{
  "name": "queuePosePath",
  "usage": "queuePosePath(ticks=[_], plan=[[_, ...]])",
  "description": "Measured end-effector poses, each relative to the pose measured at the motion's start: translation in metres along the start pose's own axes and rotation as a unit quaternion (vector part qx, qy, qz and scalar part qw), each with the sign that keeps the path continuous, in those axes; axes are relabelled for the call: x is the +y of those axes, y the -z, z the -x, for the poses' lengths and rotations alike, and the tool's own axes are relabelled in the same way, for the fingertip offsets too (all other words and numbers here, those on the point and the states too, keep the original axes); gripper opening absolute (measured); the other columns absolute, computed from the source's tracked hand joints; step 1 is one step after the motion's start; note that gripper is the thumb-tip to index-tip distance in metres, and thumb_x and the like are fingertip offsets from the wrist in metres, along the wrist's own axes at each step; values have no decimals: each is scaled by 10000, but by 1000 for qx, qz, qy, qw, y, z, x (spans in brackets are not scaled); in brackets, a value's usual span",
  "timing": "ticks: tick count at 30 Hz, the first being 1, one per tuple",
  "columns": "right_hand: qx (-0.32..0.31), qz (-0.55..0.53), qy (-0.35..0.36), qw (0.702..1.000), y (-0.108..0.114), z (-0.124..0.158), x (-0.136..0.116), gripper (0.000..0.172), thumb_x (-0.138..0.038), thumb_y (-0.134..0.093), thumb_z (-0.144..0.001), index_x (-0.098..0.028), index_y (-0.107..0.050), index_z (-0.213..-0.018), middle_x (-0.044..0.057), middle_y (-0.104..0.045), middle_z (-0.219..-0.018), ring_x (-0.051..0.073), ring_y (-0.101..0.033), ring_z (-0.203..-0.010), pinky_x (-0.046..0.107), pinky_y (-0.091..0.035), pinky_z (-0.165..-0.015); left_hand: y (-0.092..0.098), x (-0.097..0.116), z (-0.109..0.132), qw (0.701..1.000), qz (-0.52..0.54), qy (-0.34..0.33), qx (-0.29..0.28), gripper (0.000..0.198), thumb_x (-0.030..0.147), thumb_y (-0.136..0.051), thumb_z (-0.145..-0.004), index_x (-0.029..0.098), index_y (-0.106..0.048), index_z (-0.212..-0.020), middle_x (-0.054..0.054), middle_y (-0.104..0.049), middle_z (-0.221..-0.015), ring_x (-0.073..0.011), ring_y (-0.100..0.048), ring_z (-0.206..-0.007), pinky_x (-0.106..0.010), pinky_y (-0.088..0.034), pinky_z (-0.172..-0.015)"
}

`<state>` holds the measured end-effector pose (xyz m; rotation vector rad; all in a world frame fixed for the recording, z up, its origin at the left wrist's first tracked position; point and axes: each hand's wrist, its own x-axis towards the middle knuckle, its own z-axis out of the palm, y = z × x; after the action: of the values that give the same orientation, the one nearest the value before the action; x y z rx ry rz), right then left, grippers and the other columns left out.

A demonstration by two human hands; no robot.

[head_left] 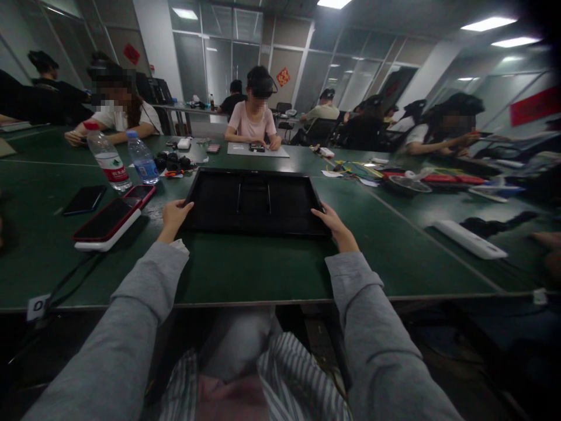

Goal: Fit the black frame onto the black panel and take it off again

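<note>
A flat black monitor panel lies face down on the green table in front of me. My left hand grips its near left corner, fingers wrapped over the edge. On the near right corner my right hand holds the edge, fingers curled along it. Both arms are in grey sleeves.
Left of the panel lie several phones, including a red-cased phone on a white block, plus two water bottles. A white power strip and cables lie to the right. Other people sit across and along the table.
</note>
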<state>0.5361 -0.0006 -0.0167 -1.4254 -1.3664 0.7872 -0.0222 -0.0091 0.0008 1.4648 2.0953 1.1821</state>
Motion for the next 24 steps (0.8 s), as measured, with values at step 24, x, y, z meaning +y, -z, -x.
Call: queuePosePath(ticks=[24], plan=[[79,-89,-3,993,3,-4,7,792,-523,-901,-686,-264,-711,-1410,77,-821,-1208,316,-752,-1181,535,-606,-1111,-10,-1,-6,996,66,-50,-20,325,342,-769,-910,123,-829,-1143,-162,-823,-1177,-311,-765,-1135,-429,-564,-1084]])
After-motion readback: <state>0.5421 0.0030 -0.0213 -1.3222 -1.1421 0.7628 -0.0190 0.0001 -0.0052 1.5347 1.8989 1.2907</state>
